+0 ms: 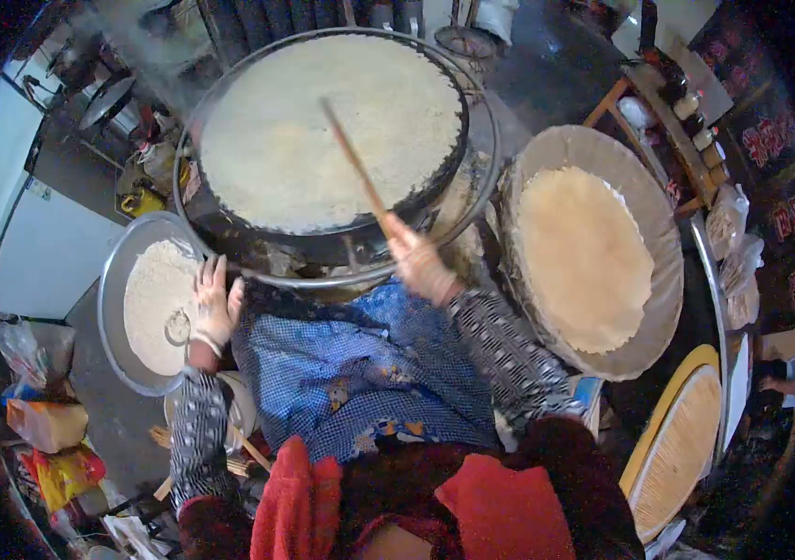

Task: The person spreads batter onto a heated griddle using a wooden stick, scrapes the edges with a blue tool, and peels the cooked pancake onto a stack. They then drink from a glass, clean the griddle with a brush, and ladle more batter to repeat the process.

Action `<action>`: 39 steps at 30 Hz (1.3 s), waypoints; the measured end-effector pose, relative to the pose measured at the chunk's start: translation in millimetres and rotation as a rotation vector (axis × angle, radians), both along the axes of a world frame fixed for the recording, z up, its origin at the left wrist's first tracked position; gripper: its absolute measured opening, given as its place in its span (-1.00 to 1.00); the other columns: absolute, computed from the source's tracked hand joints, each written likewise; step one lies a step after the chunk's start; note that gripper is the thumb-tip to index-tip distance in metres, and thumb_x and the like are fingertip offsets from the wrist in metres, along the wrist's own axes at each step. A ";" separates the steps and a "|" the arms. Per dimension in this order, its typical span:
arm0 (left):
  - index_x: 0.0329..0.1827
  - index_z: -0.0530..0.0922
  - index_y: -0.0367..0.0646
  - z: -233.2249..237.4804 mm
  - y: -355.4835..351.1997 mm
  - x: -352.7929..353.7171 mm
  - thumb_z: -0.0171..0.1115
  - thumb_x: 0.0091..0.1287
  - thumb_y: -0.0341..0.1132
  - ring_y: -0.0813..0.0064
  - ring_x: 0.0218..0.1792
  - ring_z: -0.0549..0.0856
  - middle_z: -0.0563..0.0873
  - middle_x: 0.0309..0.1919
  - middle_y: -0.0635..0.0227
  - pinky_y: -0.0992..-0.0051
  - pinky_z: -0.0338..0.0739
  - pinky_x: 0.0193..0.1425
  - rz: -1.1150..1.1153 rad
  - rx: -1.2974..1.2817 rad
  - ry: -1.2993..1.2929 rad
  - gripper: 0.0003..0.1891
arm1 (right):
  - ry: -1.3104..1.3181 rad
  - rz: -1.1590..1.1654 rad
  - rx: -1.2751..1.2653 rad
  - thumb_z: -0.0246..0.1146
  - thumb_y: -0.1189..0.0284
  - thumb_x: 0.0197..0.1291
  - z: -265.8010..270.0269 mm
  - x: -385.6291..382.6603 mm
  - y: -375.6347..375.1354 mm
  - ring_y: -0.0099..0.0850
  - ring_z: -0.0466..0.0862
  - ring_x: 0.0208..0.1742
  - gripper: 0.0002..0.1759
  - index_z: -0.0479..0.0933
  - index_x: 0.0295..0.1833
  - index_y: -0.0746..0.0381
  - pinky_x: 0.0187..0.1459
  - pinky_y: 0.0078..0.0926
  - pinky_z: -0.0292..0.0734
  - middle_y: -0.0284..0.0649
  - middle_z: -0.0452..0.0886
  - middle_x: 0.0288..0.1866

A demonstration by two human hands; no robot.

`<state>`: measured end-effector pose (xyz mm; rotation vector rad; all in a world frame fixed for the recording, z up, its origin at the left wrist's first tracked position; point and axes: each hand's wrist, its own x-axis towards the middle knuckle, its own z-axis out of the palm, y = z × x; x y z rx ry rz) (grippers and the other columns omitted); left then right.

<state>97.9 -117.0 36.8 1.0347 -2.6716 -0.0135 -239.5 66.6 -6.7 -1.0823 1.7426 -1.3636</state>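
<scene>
My right hand [419,262] is closed around the near end of a thin wooden stick [354,161], which slants out over a big round griddle [461,149]. A wide pale crepe [313,159] covers nearly all of the griddle's surface. My left hand [217,303] lies with its fingers stretched out at the right edge of a metal basin [110,322]. Inside that basin is pale batter [160,280], with a small round shape in it near my wrist. Whether the left palm presses on the rim cannot be made out.
A metal ring [497,168] surrounds the griddle. To the right, a round, covered basket [654,289] holds tan crepes [584,261]. A ribbed round board [680,457] leans at lower right. Plastic bags [48,425] lie at lower left; a wooden shelf [668,140] stands at far right.
</scene>
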 end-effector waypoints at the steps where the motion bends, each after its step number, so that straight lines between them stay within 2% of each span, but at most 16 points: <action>1: 0.39 0.26 -0.20 -0.6 -16.1 -6.7 0.11 0.32 -0.16 -0.06 0.38 0.24 0.31 0.35 -0.02 0.04 0.07 0.43 0.001 -0.077 -0.091 -0.40 | -0.405 -0.046 0.052 0.03 0.48 0.40 10.2 22.4 -6.9 -0.70 0.26 -0.58 -0.48 0.26 0.45 0.08 -0.62 -0.70 0.26 -0.55 0.40 -0.36; 3: 0.23 0.44 -0.20 -16.5 -39.6 -13.7 0.12 0.27 -0.05 -0.02 0.34 0.31 0.45 0.24 0.00 0.02 -0.01 0.46 -0.128 -0.217 -0.240 -0.46 | 0.115 -0.068 -0.565 0.08 0.54 0.37 -66.9 53.9 -40.4 -0.71 0.16 -0.65 -0.45 0.31 0.43 -0.10 -0.66 -0.74 0.16 -0.65 0.24 -0.55; 5: -0.09 0.62 -0.17 -13.8 -32.2 -43.6 0.10 0.26 0.02 0.06 0.19 0.48 0.63 -0.04 0.06 0.10 0.08 0.43 -0.139 0.059 -0.526 -0.57 | -1.211 0.261 0.043 0.09 0.50 0.37 -117.5 62.7 -42.6 -0.73 0.19 -0.65 -0.46 0.32 0.42 -0.13 -0.67 -0.78 0.15 -0.65 0.29 -0.55; 6: -0.21 0.63 -0.14 -20.3 -18.4 -49.5 0.09 0.25 0.05 0.10 0.09 0.53 0.65 -0.17 0.11 0.13 0.16 0.36 -0.161 0.026 -0.440 -0.59 | -1.214 0.276 0.057 0.09 0.50 0.37 -75.0 75.7 -2.3 -0.73 0.19 -0.65 -0.46 0.32 0.42 -0.13 -0.67 -0.78 0.15 -0.65 0.29 -0.55; 8: -0.31 0.65 -0.12 -16.0 16.8 -69.8 0.09 0.24 0.10 0.14 -0.04 0.61 0.68 -0.28 0.15 0.17 0.27 0.24 -0.137 0.068 -0.386 -0.57 | -0.749 0.100 0.237 0.09 0.48 0.38 43.5 99.4 0.2 -0.76 0.23 -0.65 -0.47 0.32 0.42 -0.16 -0.67 -0.78 0.14 -0.63 0.34 -0.55; 11: -0.22 0.65 -0.12 -3.0 72.8 -123.6 0.15 0.20 0.11 0.14 -0.11 0.63 0.69 -0.27 0.15 0.19 0.36 0.09 0.018 0.230 -0.366 -0.55 | -0.719 -0.030 -0.074 0.10 0.40 0.39 24.9 86.1 4.3 -0.71 0.24 -0.71 -0.52 0.35 0.40 -0.10 -0.72 -0.68 0.17 -0.58 0.33 -0.52; 13: -0.10 0.61 -0.16 0.2 105.9 -145.5 0.20 0.18 0.05 0.14 -0.02 0.61 0.68 -0.16 0.12 0.18 0.36 0.16 -0.066 0.288 -0.232 -0.55 | -0.085 -0.257 -0.430 0.09 0.38 0.40 10.9 39.5 -4.3 -0.71 0.22 -0.73 -0.53 0.34 0.40 -0.02 -0.75 -0.66 0.16 -0.57 0.32 -0.54; 15: -0.03 0.56 -0.18 -10.6 136.9 -142.8 0.25 0.16 0.00 0.13 0.09 0.57 0.63 -0.03 0.09 0.16 0.34 0.24 -0.306 0.046 0.180 -0.53 | -0.613 -0.382 -0.257 0.07 0.37 0.41 40.9 -7.2 10.8 -0.70 0.20 -0.74 -0.57 0.39 0.36 0.01 -0.77 -0.64 0.13 -0.56 0.32 -0.57; 18: -0.09 0.55 -0.22 30.6 144.8 -122.9 0.25 0.10 -0.08 0.09 0.03 0.56 0.62 -0.07 0.09 0.15 0.37 0.19 -0.407 0.320 0.068 -0.58 | -0.627 -0.348 0.357 0.08 0.30 0.40 55.8 -24.9 6.8 -0.66 0.24 -0.76 -0.54 0.34 0.39 -0.12 -0.81 -0.63 0.23 -0.52 0.34 -0.60; 21: -0.20 0.54 -0.22 29.8 103.7 -87.5 0.22 0.06 -0.18 0.06 -0.12 0.57 0.61 -0.24 0.10 0.13 0.41 0.05 -0.203 0.204 0.158 -0.67 | -0.295 -0.156 0.168 0.08 0.30 0.41 37.9 22.8 3.6 -0.66 0.22 -0.78 -0.57 0.38 0.37 -0.17 -0.81 -0.61 0.15 -0.51 0.32 -0.66; 23: -0.12 0.50 -0.22 23.3 56.9 -61.1 0.18 0.16 -0.23 0.02 -0.09 0.54 0.57 -0.19 0.07 0.12 0.39 0.07 -0.108 0.041 0.233 -0.70 | 0.205 -0.154 -0.361 0.08 0.34 0.41 -72.0 41.3 -31.6 -0.68 0.24 -0.75 -0.56 0.38 0.37 -0.15 -0.77 -0.64 0.16 -0.54 0.33 -0.64; 26: 0.24 0.42 -0.19 -2.5 -15.2 -30.1 0.10 0.29 0.00 0.07 0.40 0.26 0.45 0.25 0.09 0.02 0.05 0.44 0.054 -0.138 -0.046 -0.44 | -0.469 0.023 0.076 0.11 0.38 0.39 13.8 100.1 -26.7 -0.69 0.26 -0.71 -0.52 0.35 0.40 -0.12 -0.72 -0.67 0.18 -0.58 0.30 -0.62; 31: -0.06 0.63 -0.08 -3.4 -31.0 -46.8 0.13 0.21 0.14 0.11 0.19 0.49 0.62 -0.05 0.09 0.09 0.05 0.46 -0.103 0.116 -0.601 -0.51 | -0.807 0.100 0.245 0.15 0.42 0.35 52.5 118.1 -19.5 -0.67 0.29 -0.71 -0.52 0.38 0.37 -0.11 -0.74 -0.63 0.22 -0.55 0.42 -0.51; 35: -0.22 0.61 -0.07 -29.2 38.9 -81.4 0.20 0.17 0.08 0.16 -0.05 0.57 0.62 -0.26 0.17 0.10 0.24 0.29 -0.097 0.036 -0.170 -0.61 | -0.314 -0.227 -0.157 -0.02 0.22 0.45 59.5 41.5 6.5 -0.73 0.26 -0.71 -0.52 0.30 0.40 0.14 -0.74 -0.73 0.16 -0.48 0.37 -0.57; 36: -0.21 0.61 -0.05 -27.4 57.1 -97.0 0.22 0.14 0.10 0.19 -0.06 0.58 0.63 -0.27 0.20 0.10 0.26 0.26 -0.060 0.054 -0.170 -0.60 | -0.719 -0.316 -0.147 -0.07 0.15 0.47 68.1 13.5 10.0 -0.72 0.23 -0.74 -0.52 0.32 0.40 0.06 -0.76 -0.71 0.13 -0.51 0.31 -0.62; 39: -0.30 0.58 -0.07 -33.6 105.4 -140.1 0.19 0.17 0.03 0.16 -0.09 0.58 0.63 -0.31 0.24 0.13 0.29 0.21 -0.098 0.040 -0.042 -0.67 | -0.430 -0.370 0.168 0.00 0.26 0.45 24.6 -14.3 10.0 -0.72 0.18 -0.75 -0.56 0.32 0.40 -0.26 -0.77 -0.70 0.09 -0.53 0.28 -0.64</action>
